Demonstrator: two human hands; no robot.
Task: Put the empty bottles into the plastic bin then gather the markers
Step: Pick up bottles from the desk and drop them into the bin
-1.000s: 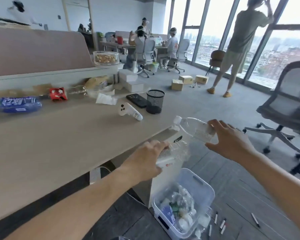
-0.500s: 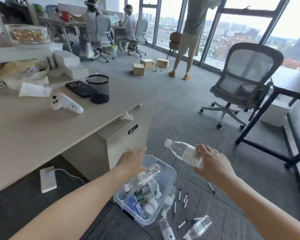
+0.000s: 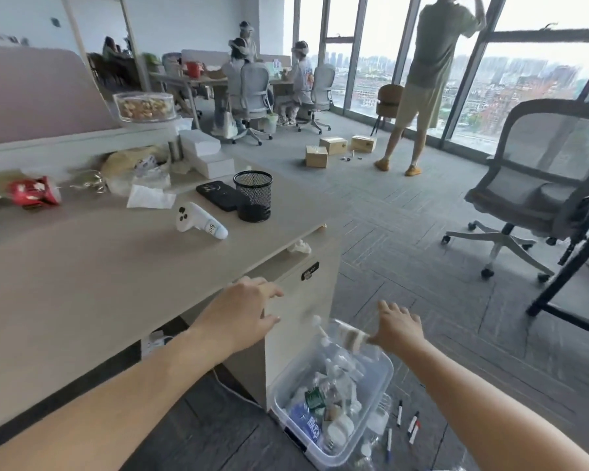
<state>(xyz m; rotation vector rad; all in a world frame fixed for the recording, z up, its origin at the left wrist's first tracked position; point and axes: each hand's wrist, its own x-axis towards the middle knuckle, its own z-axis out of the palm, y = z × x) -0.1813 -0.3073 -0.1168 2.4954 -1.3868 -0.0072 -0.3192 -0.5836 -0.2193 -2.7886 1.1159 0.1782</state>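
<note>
**Bottle release over the bin: risks and grip state**

Head view. Since the frame half a second ago, the right hand point(image 3: 397, 326) has carried the clear plastic water bottle point(image 3: 340, 334) from mid-air beside the bin to a position directly above the clear rectangular plastic bin point(image 3: 385, 375). The left hand point(image 3: 242, 312) has lifted away from the bin and no longer holds a bottle.

Hazards, as judged:
- The bottle lies tilted, cap toward 10 o'clock, over the bin's far rim at 12 o'clock. Released there, it may strike the rim and roll onto the grey carpet floor point(image 3: 422, 232).
- The bin already holds a heap of bottles; a fresh one may bounce off the pile.
- The red- and black-capped markers point(image 3: 410, 421) lie on the floor just beside the bin at 3 o'clock. A bottle falling outside could scatter them.

Grip state:
- Right hand: fingers spread, touching the bottle at its labelled end. Motion blur prevents telling whether it is clamped or already released.
- Left hand: fingers apart and relaxed, holding nothing, hovering near the beige desk pedestal point(image 3: 303, 294).
</note>
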